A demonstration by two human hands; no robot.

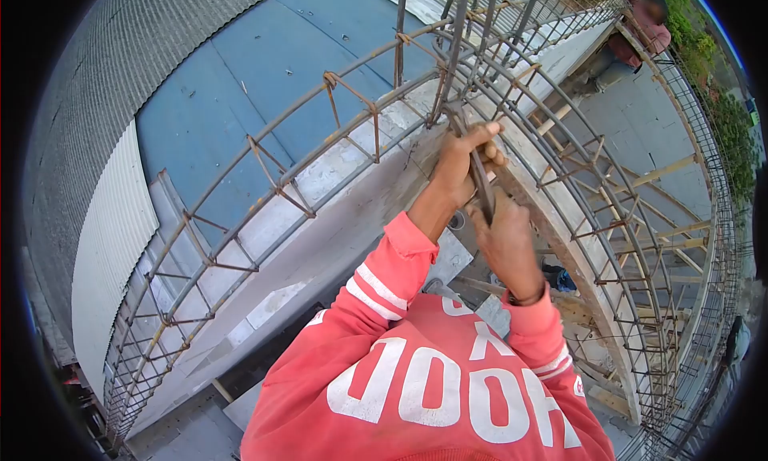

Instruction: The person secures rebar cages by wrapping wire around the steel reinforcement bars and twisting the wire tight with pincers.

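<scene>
A long dark metal tool [481, 175] slants up from my hands, its head against the cluster of upright steel rebar [458, 49] at the corner. My left hand [460, 163] is closed around the upper part of its handle, thumb pointing toward the bars. Lower down, my right hand [507, 239] is closed on the handle's lower end. The exact kind of tool is hard to make out. Just beyond my hands, horizontal rebar cages meet the uprights, the left cage [280, 181] and the right cage [596, 169]. Any tie wire at the tool's head cannot be made out.
Concrete block walls [336, 193] run below both cages. Blue roof sheets [240, 93] and corrugated metal roofing [120, 85] lie to the left. Wooden poles [664, 173] cross the space at right. Another person [640, 29] is by the far-right wall.
</scene>
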